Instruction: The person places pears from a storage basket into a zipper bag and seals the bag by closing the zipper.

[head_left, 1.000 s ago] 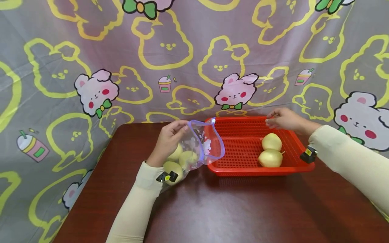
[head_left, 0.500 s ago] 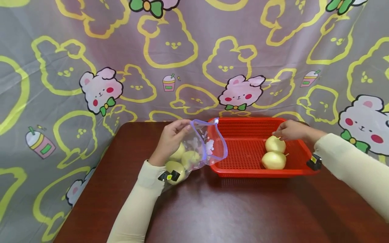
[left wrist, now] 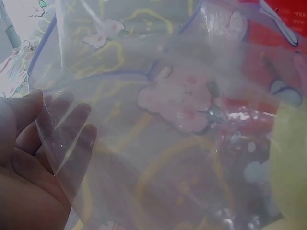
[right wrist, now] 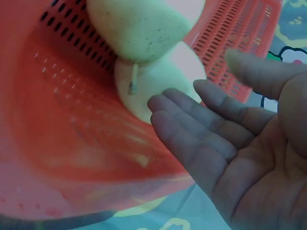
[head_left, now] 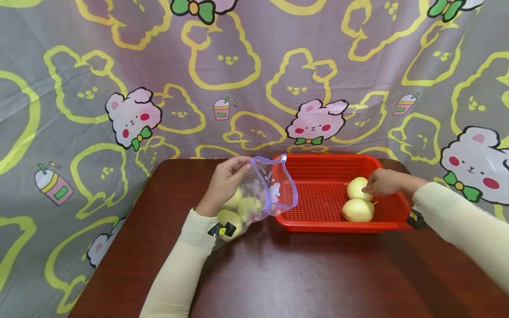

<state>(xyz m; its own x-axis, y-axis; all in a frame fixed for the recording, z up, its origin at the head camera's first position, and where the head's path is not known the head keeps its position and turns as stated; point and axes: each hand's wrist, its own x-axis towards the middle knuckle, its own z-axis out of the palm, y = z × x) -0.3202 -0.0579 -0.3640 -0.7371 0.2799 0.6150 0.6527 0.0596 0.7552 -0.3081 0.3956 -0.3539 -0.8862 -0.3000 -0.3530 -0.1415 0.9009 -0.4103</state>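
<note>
A clear zip bag [head_left: 285, 176] with a purple rim lies at the left, with several yellow pears [head_left: 249, 206] inside. My left hand [head_left: 224, 183] pinches the bag's upper edge between thumb and fingers, and its mouth gapes toward the red basket [head_left: 318, 224]. Two yellow pears sit together in the basket's right part: a front pear [head_left: 358, 210] and a rear pear [head_left: 356, 189]. Beside the rear one is my right hand [head_left: 386, 182]. In the right wrist view, its fingers [right wrist: 187, 136] are extended at that pear [right wrist: 168, 72], thumb apart; actual contact is unclear.
The dark wooden table [head_left: 302, 274] stretches in front of the basket. Behind it hangs a patterned curtain [head_left: 246, 66]. The basket's raised rim surrounds the two pears, and the bag's mouth overlaps its left end.
My right hand has come down from above the basket's back to the right side of the rear pear. The left hand keeps its hold on the bag; the view shifted slightly.
</note>
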